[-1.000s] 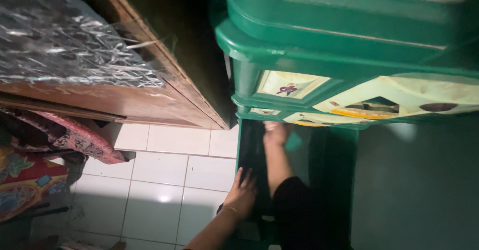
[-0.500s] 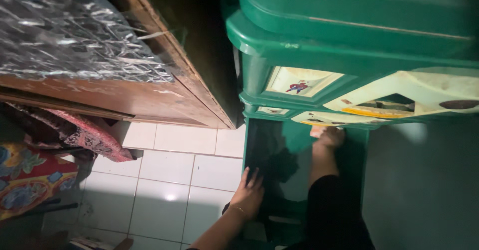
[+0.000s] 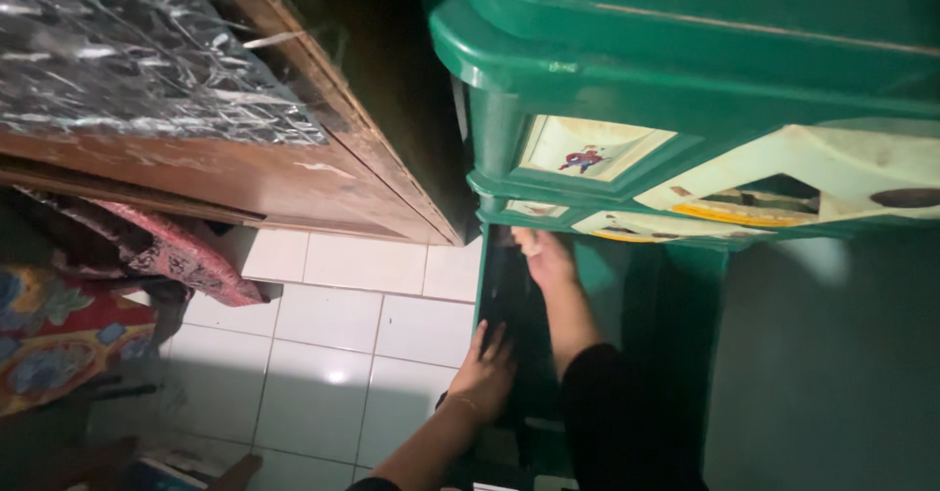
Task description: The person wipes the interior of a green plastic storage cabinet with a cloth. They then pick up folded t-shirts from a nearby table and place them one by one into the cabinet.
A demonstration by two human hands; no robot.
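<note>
Fingers point(image 3: 487, 346) of the left hand point(image 3: 485, 378) lie spread on the dark drawer point(image 3: 504, 300) low in the green cabinet point(image 3: 627, 80), right hand point(image 3: 543, 256) gripping its top edge; tilted, it could jam.

Home: plastic drawer cabinet point(image 3: 685, 90), floor tiles point(image 3: 333, 334)

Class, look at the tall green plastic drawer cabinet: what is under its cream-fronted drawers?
An open dark cavity in the green plastic drawer cabinet. The right hand reaches up into it; the left hand rests on its edge. Deeper contents are lost in shadow.
</note>
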